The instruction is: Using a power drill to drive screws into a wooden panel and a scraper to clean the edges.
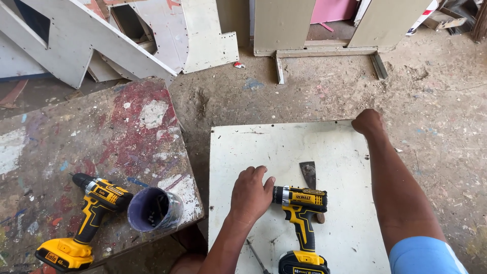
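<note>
Resting on board: left hand (249, 195), fingers loosely spread, palm down on white board (284, 152), touching nose of yellow drill (302, 223)
Gripping far corner: right hand (368, 122), curled shut over the board's edge; fingers hidden
Hiding: scraper (309, 175), handle mostly behind the drill
Lying on paint-stained tabletop (76, 137): second drill (86, 223)
Holding: purple cup (154, 209), small dark bits inside, hard to identify
</note>
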